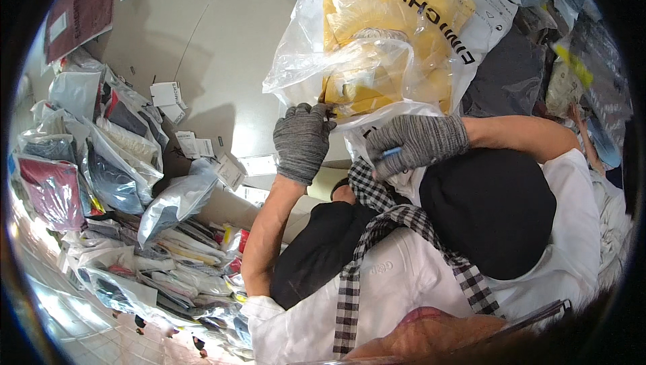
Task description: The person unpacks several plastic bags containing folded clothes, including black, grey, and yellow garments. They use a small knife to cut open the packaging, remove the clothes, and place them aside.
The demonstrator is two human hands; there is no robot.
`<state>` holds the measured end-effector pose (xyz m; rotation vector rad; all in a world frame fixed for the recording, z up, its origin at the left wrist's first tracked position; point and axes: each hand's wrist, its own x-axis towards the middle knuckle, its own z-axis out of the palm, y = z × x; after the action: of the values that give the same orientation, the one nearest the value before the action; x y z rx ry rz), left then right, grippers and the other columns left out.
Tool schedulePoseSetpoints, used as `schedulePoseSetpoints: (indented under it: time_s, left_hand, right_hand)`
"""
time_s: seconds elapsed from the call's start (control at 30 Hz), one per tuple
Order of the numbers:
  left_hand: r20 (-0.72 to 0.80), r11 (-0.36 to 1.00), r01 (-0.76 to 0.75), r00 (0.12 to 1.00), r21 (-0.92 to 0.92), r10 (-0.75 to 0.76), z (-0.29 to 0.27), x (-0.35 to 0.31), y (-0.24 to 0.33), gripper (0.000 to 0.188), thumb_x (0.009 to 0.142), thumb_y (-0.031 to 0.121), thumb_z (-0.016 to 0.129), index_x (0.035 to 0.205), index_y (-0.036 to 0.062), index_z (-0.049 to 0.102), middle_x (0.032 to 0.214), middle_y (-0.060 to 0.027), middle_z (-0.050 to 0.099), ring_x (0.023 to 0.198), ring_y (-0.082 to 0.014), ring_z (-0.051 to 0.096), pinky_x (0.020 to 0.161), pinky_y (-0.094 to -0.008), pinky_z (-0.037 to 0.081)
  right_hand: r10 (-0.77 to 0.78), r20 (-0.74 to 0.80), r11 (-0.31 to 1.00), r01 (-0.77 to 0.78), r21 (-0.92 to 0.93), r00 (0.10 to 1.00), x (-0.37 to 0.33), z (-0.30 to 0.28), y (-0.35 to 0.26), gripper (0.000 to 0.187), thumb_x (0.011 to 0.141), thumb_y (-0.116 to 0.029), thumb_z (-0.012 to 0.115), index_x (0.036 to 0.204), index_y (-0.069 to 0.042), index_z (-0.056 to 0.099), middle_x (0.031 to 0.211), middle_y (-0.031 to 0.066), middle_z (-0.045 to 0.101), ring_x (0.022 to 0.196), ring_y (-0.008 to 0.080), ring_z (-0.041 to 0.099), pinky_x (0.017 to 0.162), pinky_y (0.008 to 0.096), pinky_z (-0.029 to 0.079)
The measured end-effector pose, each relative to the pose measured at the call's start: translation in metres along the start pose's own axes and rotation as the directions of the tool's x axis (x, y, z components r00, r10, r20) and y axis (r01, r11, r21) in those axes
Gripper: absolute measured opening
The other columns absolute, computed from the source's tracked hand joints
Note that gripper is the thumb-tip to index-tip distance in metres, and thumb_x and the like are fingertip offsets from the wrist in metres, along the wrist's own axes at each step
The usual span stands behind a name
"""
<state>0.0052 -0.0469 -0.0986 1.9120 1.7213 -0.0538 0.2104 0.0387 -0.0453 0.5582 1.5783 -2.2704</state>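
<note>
A yellow folded garment (356,22) lies inside a clear plastic bag (293,62) with black lettering, straight ahead of me. My left hand (303,144), in a grey knit glove, has its fingers closed on the near left edge of the bag. Something small and dark shows beside its fingertips, too small to name. My right hand (416,141), gloved the same way, is curled just below the bag's near edge. A light blue, slim tool (391,152) pokes out of its fingers; most of it is hidden, so its kind is unclear.
White cardboard tags (168,99) lie scattered on the floor at left, with more near my left wrist. Heaped bagged garments (121,170) line the left side. Dark bagged clothes (508,72) lie at right. A black-and-white checked strap (350,291) hangs across my front.
</note>
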Motion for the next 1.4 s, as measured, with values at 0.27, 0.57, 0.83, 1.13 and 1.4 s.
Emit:
schedulePoseSetpoints:
  time_s: [0.27, 0.57, 0.83, 1.13, 1.4]
  left_hand:
    - [-0.23, 0.993, -0.107, 0.969, -0.05, 0.093, 0.045, -0.007, -0.018, 0.011, 0.071, 0.011, 0.061, 0.082, 0.0111, 0.059, 0.075, -0.0067, 0.059, 0.07, -0.025, 0.057, 0.06, -0.037, 0.045]
    - [-0.303, 0.528, -0.027, 0.844, -0.849, -0.443, 0.028, -0.026, 0.018, 0.007, 0.076, -0.006, 0.062, 0.081, -0.0015, 0.059, 0.071, -0.0092, 0.062, 0.064, -0.0169, 0.061, 0.061, -0.0267, 0.049]
    - [0.5, -0.203, 0.457, 0.794, -0.866, -0.344, -0.011, -0.003, 0.023, 0.024, 0.086, 0.018, 0.057, 0.085, -0.0062, 0.053, 0.07, -0.0133, 0.058, 0.058, -0.02, 0.062, 0.049, -0.0296, 0.054]
    - [0.307, -0.252, 0.225, 0.881, -0.941, -0.359, 0.013, -0.011, 0.013, 0.014, 0.081, 0.01, 0.062, 0.09, -0.0014, 0.059, 0.08, -0.0065, 0.061, 0.073, -0.0146, 0.058, 0.07, -0.0263, 0.049]
    - [0.233, -0.674, 0.043, 0.953, -0.737, -0.193, 0.024, -0.008, 0.013, 0.023, 0.081, 0.014, 0.063, 0.102, 0.0065, 0.056, 0.104, -0.0075, 0.059, 0.097, -0.0196, 0.056, 0.089, -0.0341, 0.044]
  right_hand:
    - [-0.206, -0.574, 0.967, 0.077, -0.241, 0.793, 0.039, -0.005, 0.019, 0.025, 0.078, -0.024, 0.062, 0.089, -0.003, 0.059, 0.079, 0.0143, 0.061, 0.073, 0.0285, 0.06, 0.069, 0.0356, 0.046]
    - [-0.454, -0.542, 0.83, 0.114, -0.546, 0.707, 0.046, 0.003, 0.026, 0.03, 0.076, -0.025, 0.062, 0.099, -0.007, 0.059, 0.091, 0.0099, 0.057, 0.082, 0.0279, 0.059, 0.071, 0.0376, 0.046]
    - [-0.659, -0.494, 0.624, 0.045, -0.78, 0.567, 0.038, 0.009, 0.042, 0.022, 0.071, -0.02, 0.062, 0.09, -0.011, 0.059, 0.08, 0.0046, 0.055, 0.062, 0.0238, 0.058, 0.05, 0.0355, 0.045]
    - [-0.523, -0.581, 0.828, 0.208, -0.521, 0.624, 0.032, 0.011, 0.044, 0.019, 0.074, -0.011, 0.065, 0.091, -0.006, 0.057, 0.08, 0.0061, 0.06, 0.071, 0.0199, 0.062, 0.061, 0.0287, 0.049]
    - [-0.244, -0.72, 0.959, 0.271, -0.081, 0.65, 0.034, 0.011, 0.034, 0.027, 0.078, -0.014, 0.066, 0.099, 0.0, 0.055, 0.086, 0.0079, 0.062, 0.082, 0.0137, 0.062, 0.073, 0.0259, 0.049]
